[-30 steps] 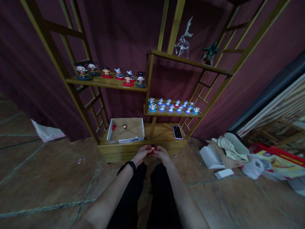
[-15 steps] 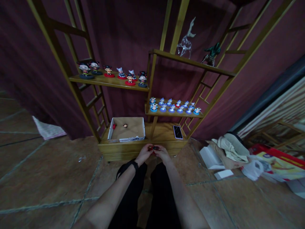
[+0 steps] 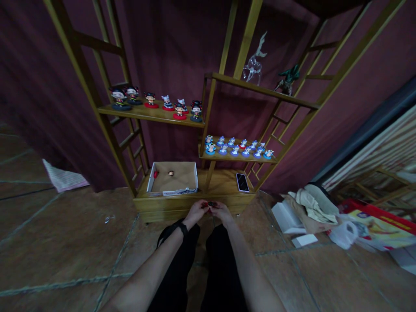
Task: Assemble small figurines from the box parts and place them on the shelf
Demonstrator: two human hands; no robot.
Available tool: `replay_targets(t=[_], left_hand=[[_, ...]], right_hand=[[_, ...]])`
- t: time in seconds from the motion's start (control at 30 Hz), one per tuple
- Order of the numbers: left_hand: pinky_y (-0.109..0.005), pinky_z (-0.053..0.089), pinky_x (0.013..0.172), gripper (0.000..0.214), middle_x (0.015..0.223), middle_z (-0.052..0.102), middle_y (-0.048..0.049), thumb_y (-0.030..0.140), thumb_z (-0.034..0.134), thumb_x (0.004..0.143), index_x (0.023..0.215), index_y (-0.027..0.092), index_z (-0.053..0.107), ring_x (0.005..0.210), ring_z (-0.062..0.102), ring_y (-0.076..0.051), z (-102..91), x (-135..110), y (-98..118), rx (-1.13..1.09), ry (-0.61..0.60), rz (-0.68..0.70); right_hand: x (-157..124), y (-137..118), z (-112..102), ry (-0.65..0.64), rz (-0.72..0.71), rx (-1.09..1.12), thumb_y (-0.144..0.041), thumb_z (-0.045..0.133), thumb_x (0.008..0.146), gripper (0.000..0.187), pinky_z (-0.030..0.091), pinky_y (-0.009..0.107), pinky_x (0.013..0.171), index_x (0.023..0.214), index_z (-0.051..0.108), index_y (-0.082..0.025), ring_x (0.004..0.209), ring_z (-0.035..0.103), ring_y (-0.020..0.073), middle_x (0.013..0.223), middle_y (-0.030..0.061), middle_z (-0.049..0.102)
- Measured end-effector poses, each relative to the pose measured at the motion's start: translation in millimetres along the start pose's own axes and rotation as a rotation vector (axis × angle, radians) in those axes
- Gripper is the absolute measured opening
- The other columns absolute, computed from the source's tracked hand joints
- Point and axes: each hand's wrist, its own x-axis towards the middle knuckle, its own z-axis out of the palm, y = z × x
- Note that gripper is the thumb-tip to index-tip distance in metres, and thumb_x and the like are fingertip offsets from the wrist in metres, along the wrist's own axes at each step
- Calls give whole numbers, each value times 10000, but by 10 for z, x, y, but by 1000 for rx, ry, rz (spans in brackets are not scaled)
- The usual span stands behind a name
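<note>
Red and black, a small piece is held low before the cabinet, pinched by the narrowed fingers of the left hand and the right hand; its details are too small to be made out. Seven figures are stood upright on the far left shelf, a dozen blue-toned ones on the right shelf, apparently finished. Two loose parts, one red, one head-like, are left apart in the box, so some work is judged undone.
</note>
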Motion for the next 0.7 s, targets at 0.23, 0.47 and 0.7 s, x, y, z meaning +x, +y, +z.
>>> replay_targets(t=[0.23, 0.47, 0.7], left_hand=[[-294, 452, 783, 170, 850, 676, -65, 211, 585, 713, 868, 158, 630, 827, 616, -185, 7, -23, 40, 93, 3, 14], [-311, 397, 839, 280, 1029, 614, -112, 185, 446, 822, 1084, 191, 543, 952, 580, -213, 48, -256, 207, 585, 38, 164], [-333, 368, 871, 376, 1080, 560, -117, 169, 395, 839, 1210, 173, 454, 962, 546, -214, -71, -406, 436, 912, 20, 359]], right_hand=[[-20, -7, -11, -25, 44, -12, -379, 766, 466, 355, 464, 288, 636, 729, 656, -168, 664, 608, 160, 687, 24, 660], [-26, -12, -16, 36, 0, 2, -221, 719, 452, 401, 471, 315, 672, 841, 626, -192, 664, 598, 156, 747, 6, 670], [-122, -101, -44, -88, -154, 9, -137, 606, 520, 384, 448, 300, 790, 894, 628, -220, 858, 578, 163, 935, 7, 656]])
